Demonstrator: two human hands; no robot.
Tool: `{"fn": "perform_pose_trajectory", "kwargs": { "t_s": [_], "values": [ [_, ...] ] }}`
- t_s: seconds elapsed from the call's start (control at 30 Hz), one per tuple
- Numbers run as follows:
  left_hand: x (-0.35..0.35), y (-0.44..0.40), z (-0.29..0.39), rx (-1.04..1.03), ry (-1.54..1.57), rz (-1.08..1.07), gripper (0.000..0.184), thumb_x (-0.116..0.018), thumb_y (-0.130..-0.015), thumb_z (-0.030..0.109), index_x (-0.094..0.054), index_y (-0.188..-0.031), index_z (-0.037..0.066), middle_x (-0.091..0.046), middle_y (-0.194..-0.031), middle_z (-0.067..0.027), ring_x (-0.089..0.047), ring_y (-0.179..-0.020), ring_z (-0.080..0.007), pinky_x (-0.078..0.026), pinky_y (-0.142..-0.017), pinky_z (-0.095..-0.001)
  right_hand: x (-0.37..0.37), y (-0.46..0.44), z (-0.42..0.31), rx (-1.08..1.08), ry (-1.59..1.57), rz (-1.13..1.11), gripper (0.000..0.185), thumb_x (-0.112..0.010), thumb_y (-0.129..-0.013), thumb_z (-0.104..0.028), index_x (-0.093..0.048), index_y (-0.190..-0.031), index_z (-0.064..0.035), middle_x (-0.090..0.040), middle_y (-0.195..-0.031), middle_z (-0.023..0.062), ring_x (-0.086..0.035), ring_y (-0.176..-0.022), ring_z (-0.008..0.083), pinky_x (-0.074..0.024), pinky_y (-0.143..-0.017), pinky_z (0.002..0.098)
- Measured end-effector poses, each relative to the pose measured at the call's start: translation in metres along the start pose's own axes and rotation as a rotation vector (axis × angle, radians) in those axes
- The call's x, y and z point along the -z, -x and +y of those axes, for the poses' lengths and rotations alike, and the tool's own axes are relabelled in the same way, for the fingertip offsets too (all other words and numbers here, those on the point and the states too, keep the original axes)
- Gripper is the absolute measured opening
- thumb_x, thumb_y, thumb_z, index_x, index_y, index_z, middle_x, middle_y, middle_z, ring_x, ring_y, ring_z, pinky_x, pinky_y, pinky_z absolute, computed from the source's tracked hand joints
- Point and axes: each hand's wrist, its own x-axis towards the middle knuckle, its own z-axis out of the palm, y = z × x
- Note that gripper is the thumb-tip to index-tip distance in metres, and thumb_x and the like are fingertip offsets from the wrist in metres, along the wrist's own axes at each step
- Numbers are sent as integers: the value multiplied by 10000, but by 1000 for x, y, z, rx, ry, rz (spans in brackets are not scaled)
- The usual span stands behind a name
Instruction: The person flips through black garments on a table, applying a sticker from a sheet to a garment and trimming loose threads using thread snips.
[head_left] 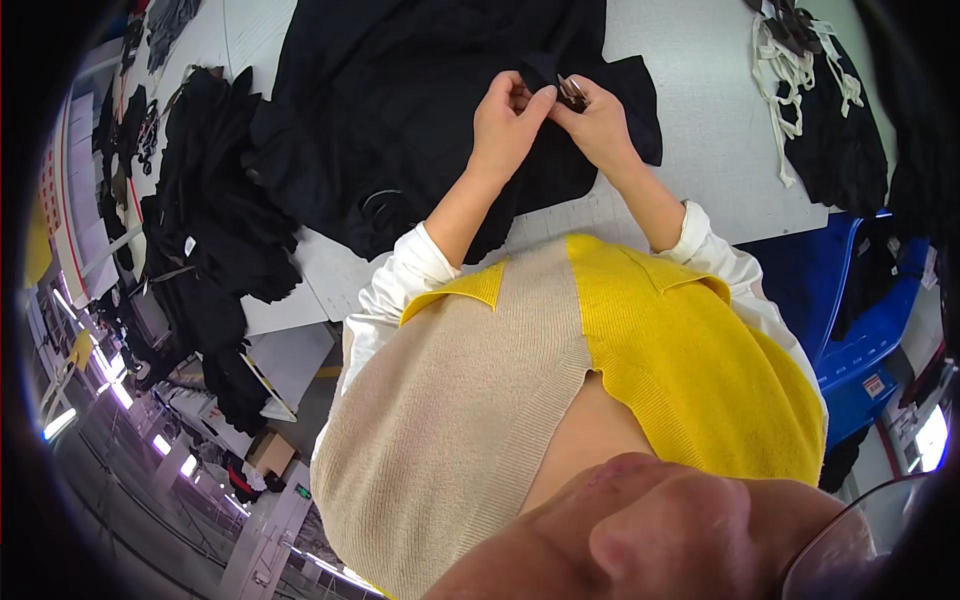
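A large black garment (400, 110) is spread over the pale table in front of me. At its right part my left hand (508, 125) pinches a fold of the black cloth between thumb and fingers. Close beside it, my right hand (600, 125) is closed around small metal snips (572, 93), whose blades point up and left toward the pinched cloth. The two thumbs nearly meet. The snips' handles are mostly hidden in the palm.
Piled black garments (215, 190) hang over the table's left edge. Black cloth with white cords (790, 90) lies at the right. Blue plastic bins (850, 330) stand below the right edge, and a cardboard box (270, 453) is at the lower left.
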Motion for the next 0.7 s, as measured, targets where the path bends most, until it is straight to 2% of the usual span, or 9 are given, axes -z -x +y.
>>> {"fn": "perform_pose_trajectory", "kwargs": {
  "t_s": [0.13, 0.27, 0.3, 0.43, 0.6, 0.7],
  "values": [
    [-3, -15, -9, 116, 39, -78, 86, -583, -839, 91, -572, -864, 10, -580, -819, -49, -534, -702, -126, -444, -675, -218, 5, -1, 11, 26, -17, 8, 206, -663, -825, -196, -629, -901, -7, -549, -712, 2, -443, -607, 73, -378, -562, 193],
    [0, -32, -18, 296, 798, 115, 81, -571, -848, 80, -599, -847, 5, -608, -838, -61, -561, -719, -134, -460, -706, -231, 27, -1, 14, -241, -323, 82, 221, -633, -852, -216, -630, -842, 5, -615, -781, 40, -538, -655, 108, -417, -605, 208],
    [4, -37, -20, 303, 798, 115, 81, -571, -848, 80, -599, -847, 5, -608, -838, -61, -561, -719, -134, -460, -706, -231, 31, -3, 17, -248, -323, 84, 221, -633, -852, -216, -630, -842, 5, -615, -781, 40, -538, -655, 108, -417, -605, 208],
    [19, -61, -22, 493, 627, -150, 115, -571, -803, 70, -646, -861, 5, -619, -780, -49, -555, -740, -129, -447, -706, -223, 46, -21, 38, -605, -1140, 97, 179, -622, -873, -229, -628, -856, -51, -618, -749, 7, -461, -510, 32, -277, -431, 156],
    [20, -68, -10, 539, 514, -161, 117, -564, -798, 70, -653, -840, 9, -630, -810, -42, -554, -749, -122, -446, -710, -228, 60, -27, 64, -509, -1123, -87, 201, -629, -867, -247, -622, -868, -45, -646, -789, 26, -490, -499, 49, -265, -427, 140],
    [18, -66, -7, 504, 479, -159, 122, -563, -803, 75, -654, -847, 8, -630, -808, -40, -555, -741, -121, -443, -707, -219, 62, -25, 59, -538, -974, 0, 216, -636, -862, -255, -626, -901, -43, -632, -777, 16, -481, -505, 50, -272, -433, 143]
  ]
}}
